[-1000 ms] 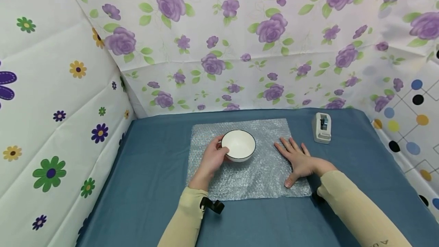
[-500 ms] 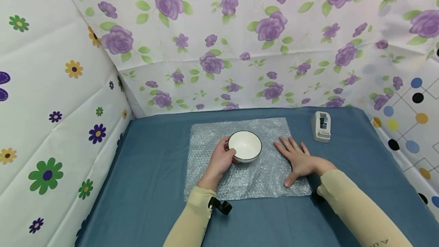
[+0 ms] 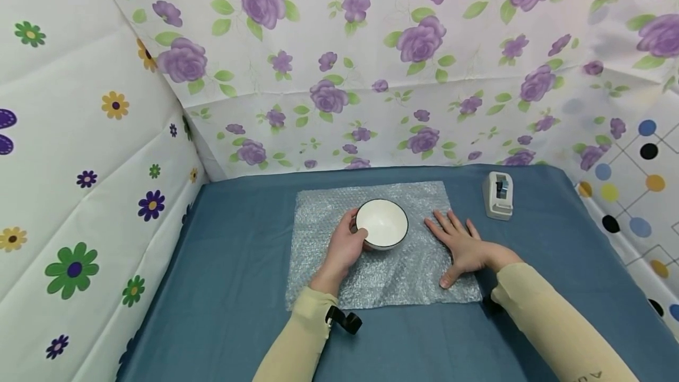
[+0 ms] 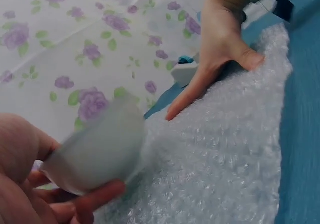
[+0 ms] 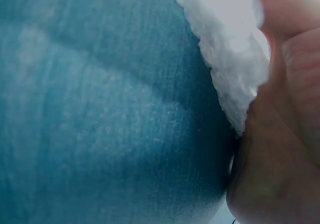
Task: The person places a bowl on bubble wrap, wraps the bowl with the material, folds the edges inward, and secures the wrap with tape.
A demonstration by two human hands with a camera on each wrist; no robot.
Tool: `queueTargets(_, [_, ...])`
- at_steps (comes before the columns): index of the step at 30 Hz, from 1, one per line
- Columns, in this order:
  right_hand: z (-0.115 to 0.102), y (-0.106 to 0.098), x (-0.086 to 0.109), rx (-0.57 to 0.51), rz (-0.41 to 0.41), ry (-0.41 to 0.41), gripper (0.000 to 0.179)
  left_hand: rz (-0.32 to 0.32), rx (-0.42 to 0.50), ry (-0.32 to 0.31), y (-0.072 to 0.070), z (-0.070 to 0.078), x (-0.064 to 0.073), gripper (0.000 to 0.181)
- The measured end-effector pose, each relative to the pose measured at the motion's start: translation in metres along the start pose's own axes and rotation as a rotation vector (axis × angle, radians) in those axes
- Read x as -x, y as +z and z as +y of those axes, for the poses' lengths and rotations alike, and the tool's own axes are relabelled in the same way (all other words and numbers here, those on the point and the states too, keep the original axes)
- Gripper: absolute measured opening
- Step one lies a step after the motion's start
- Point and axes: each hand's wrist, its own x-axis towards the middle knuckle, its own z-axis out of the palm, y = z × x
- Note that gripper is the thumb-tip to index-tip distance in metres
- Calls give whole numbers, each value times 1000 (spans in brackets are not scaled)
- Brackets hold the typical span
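Observation:
A white bowl with a dark rim (image 3: 383,223) is over the middle of a sheet of bubble wrap (image 3: 371,282). My left hand (image 3: 346,246) grips the bowl by its left side, thumb at the rim and fingers underneath. In the left wrist view the bowl (image 4: 105,144) looks tilted and close over the wrap, with fingers curled below it. My right hand (image 3: 461,249) rests flat with spread fingers on the right part of the sheet. In the right wrist view the palm (image 5: 285,119) lies beside the edge of the bubble wrap (image 5: 225,48).
A white tape dispenser (image 3: 498,196) stands at the back right of the blue tablecloth (image 3: 228,276). Flowered cloth (image 3: 318,63) hangs behind the table, and more patterned cloth covers both sides. A black strap (image 3: 343,319) sticks out from the left wrist.
My left hand has carried the bowl to the right across the bubble wrap, mostly in the first half second. My right hand has stayed in place.

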Motion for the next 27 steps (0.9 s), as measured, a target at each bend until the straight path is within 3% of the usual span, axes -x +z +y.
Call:
queueTargets(3, [-4,-3,2,-26,6,-21,152,20,48,29,2,4,2,69])
queueTargets(6, [1,0,-1,15,4,9,154,14,75,43,4,8,2,68])
queueTargets(10, [8,4,-4,32,6,9,155,7,51,40,4,5,1,65])
queueTargets(14, [-1,-1,1,-20,14,-40,152,1,60,28,5,0,0,66])
queueTargets(27, [-7,-3,2,-4,-8,-3,153,-19,16,-5,5,-5,-2,67])
